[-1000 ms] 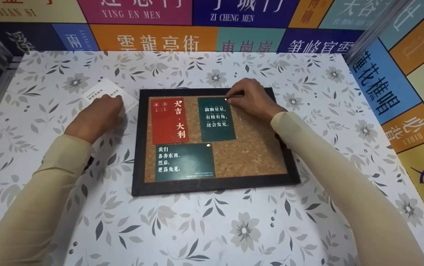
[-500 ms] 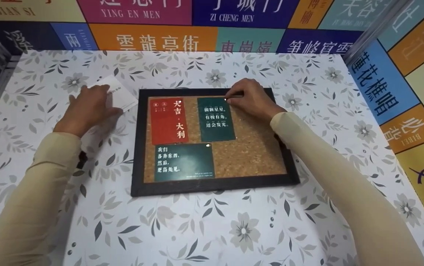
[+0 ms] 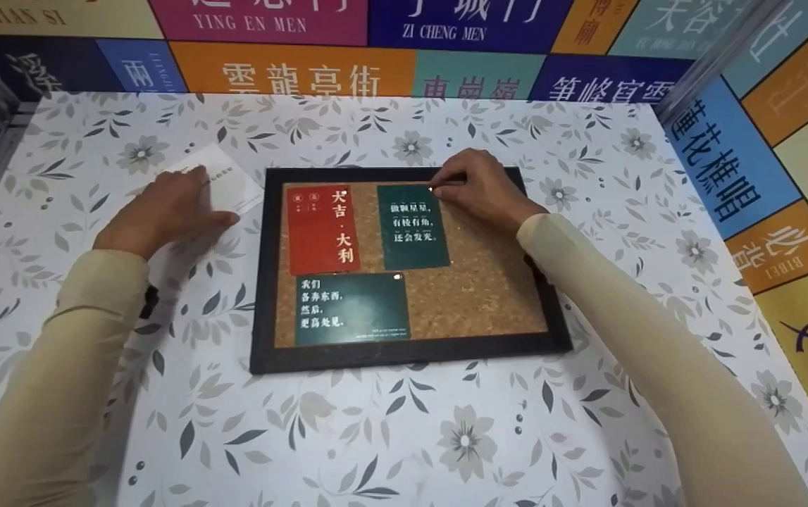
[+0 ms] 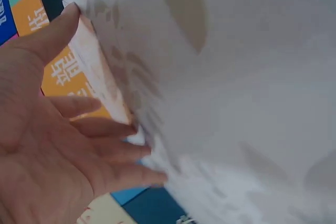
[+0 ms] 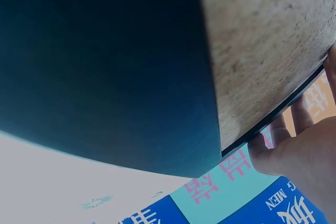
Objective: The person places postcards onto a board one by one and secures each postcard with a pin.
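Observation:
A cork board with a black frame (image 3: 411, 358) lies on the flowered table. Pinned to it are a red card (image 3: 320, 239), a green card (image 3: 414, 250) beside it, and a wider green card (image 3: 351, 310) below. My right hand (image 3: 481, 186) pinches a small white pin (image 3: 430, 189) at the upper right corner of the upright green card. Over a white printed card (image 3: 227, 179) left of the board, my left hand (image 3: 164, 211) is spread with the thumb apart. In the left wrist view, the fingers (image 4: 121, 174) reach toward the white surface.
The table (image 3: 347, 443) has a white cover with grey leaves and flowers. Coloured panels with large characters (image 3: 291, 74) stand along its back edge. More panels (image 3: 721, 169) line the right side.
My left hand has moved left and its fingers have spread, uncovering more of the white card. The right hand stays at the pin on the green card's corner.

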`<state>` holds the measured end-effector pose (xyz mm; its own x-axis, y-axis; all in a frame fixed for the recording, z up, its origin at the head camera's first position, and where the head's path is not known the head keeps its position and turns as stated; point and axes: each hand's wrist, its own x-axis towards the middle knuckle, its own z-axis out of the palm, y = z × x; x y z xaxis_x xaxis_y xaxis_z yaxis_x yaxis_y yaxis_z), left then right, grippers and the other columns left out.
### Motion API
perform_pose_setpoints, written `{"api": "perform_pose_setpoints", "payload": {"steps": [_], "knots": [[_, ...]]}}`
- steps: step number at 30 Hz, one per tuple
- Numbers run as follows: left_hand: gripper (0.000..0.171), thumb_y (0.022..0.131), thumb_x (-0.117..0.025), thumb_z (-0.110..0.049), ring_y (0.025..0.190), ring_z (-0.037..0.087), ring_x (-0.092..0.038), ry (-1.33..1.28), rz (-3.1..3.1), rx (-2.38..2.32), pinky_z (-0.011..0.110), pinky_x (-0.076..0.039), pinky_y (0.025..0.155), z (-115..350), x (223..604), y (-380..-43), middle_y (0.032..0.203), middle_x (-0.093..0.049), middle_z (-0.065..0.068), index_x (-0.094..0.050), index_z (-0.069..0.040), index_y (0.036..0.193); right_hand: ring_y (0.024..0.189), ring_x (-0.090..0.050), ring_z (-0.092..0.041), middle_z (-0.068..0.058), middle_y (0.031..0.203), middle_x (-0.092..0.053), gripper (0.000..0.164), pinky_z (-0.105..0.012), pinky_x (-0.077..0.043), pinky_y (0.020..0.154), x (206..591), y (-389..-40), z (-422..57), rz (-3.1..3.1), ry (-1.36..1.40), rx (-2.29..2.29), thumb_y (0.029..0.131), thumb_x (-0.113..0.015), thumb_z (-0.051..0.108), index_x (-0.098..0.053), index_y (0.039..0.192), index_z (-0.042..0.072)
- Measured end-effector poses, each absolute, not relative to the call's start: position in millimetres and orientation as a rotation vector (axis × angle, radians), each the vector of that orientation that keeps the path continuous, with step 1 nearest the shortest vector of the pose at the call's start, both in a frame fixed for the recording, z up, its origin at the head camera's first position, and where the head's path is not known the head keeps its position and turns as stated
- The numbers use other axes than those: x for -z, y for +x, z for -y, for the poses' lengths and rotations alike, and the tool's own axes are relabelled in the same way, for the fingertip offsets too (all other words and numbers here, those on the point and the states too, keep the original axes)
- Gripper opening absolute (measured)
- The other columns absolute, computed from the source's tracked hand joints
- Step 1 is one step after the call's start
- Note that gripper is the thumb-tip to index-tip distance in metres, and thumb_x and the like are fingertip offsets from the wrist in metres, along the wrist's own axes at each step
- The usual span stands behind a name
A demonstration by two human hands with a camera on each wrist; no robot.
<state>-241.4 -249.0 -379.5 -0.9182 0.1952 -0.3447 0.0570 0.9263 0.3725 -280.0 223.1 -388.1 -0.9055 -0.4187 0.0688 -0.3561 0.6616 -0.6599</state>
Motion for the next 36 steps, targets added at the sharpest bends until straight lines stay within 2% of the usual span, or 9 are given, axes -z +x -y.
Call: {"api": "perform_pose_setpoints", "payload": {"steps": [4,6,8,13,20,24,30,33,36], "knots": [[0.062,0.105,-0.073,-0.035,0.109,0.045,-0.06,0.263,-2.707,-0.461,0.064,-0.052,0.099,241.3,374.6,-238.0,0.124,-0.064,0.033,-0.054,0.009,0.144,0.115,-0.065,-0.028,-0.014,0.115,-0.077,0.014,-0.047,-0.048,0.108,389.1,-280.2,-223.4,-2.787,-0.669,1.079,0.1,-0.079,0.004,-0.087,0.111,0.003],[0.041,0.104,-0.072,-0.029,0.093,0.038,-0.06,0.315,-2.732,-0.425,0.057,-0.052,0.085,238.4,373.1,-236.2,0.105,-0.067,0.024,-0.063,0.006,0.124,0.115,-0.065,-0.028,-0.014,0.115,-0.077,0.014,-0.047,-0.048,0.108,389.5,-280.4,-223.3,-2.787,-0.672,1.082,0.099,-0.079,0.004,-0.087,0.111,0.003],[0.028,0.103,-0.072,-0.023,0.084,0.034,-0.061,0.371,-2.75,-0.399,0.052,-0.051,0.077,236.1,372.4,-235.1,0.095,-0.068,0.018,-0.068,0.004,0.109,0.115,-0.064,-0.028,-0.014,0.116,-0.077,0.014,-0.046,-0.047,0.108,389.0,-280.2,-223.1,-2.786,-0.67,1.083,0.099,-0.079,0.004,-0.087,0.111,0.003],[0.021,0.103,-0.074,-0.014,0.083,0.033,-0.062,0.448,-2.736,-0.354,0.052,-0.053,0.075,233.7,369.9,-234.1,0.097,-0.073,0.018,-0.078,0.004,0.109,0.115,-0.064,-0.027,-0.013,0.116,-0.077,0.014,-0.045,-0.047,0.109,387.6,-279.9,-222.4,-2.795,-0.661,1.064,0.099,-0.079,0.005,-0.087,0.111,0.003],[0.016,0.102,-0.07,-0.01,0.091,0.036,-0.058,0.453,-2.713,-0.326,0.056,-0.052,0.081,235.4,366.7,-233.3,0.099,-0.069,0.021,-0.076,0.005,0.107,0.118,-0.065,-0.027,-0.012,0.118,-0.075,0.013,-0.048,-0.05,0.109,386.5,-279.8,-221.5,-2.802,-0.635,1.021,0.102,-0.079,0.007,-0.087,0.113,0.005],[0.014,0.102,-0.068,-0.006,0.09,0.036,-0.063,0.474,-2.743,-0.336,0.058,-0.054,0.081,238.0,368.0,-232.6,0.101,-0.071,0.022,-0.074,0.004,0.108,0.117,-0.064,-0.027,-0.012,0.117,-0.076,0.013,-0.048,-0.049,0.109,386.1,-280.5,-221.6,-2.813,-0.622,1.015,0.102,-0.079,0.008,-0.087,0.112,0.005],[0.022,0.102,-0.076,-0.01,0.089,0.04,-0.071,0.57,-2.905,-0.467,0.06,-0.058,0.082,245.0,377.6,-230.8,0.1,-0.074,0.027,-0.07,0.009,0.112,0.116,-0.064,-0.026,-0.011,0.117,-0.077,0.013,-0.047,-0.047,0.109,386.4,-280.9,-222.4,-2.819,-0.607,1.003,0.102,-0.079,0.008,-0.087,0.112,0.006],[0.055,0.103,-0.08,-0.023,0.119,0.052,-0.063,0.445,-2.907,-0.537,0.07,-0.053,0.101,249.7,381.4,-233.5,0.129,-0.065,0.037,-0.06,0.011,0.142,0.117,-0.064,-0.026,-0.011,0.116,-0.077,0.013,-0.047,-0.047,0.11,387.1,-281.4,-222.5,-2.819,-0.617,1.001,0.102,-0.08,0.009,-0.087,0.112,0.007],[0.099,0.101,-0.081,-0.045,0.15,0.065,-0.033,0.292,-2.858,-0.546,0.083,-0.031,0.116,255.6,384.6,-238.2,0.161,-0.037,0.044,-0.029,0.008,0.168,0.116,-0.064,-0.026,-0.011,0.116,-0.077,0.013,-0.047,-0.047,0.11,388.1,-281.8,-222.7,-2.816,-0.635,1.006,0.101,-0.08,0.008,-0.087,0.112,0.007]]}}
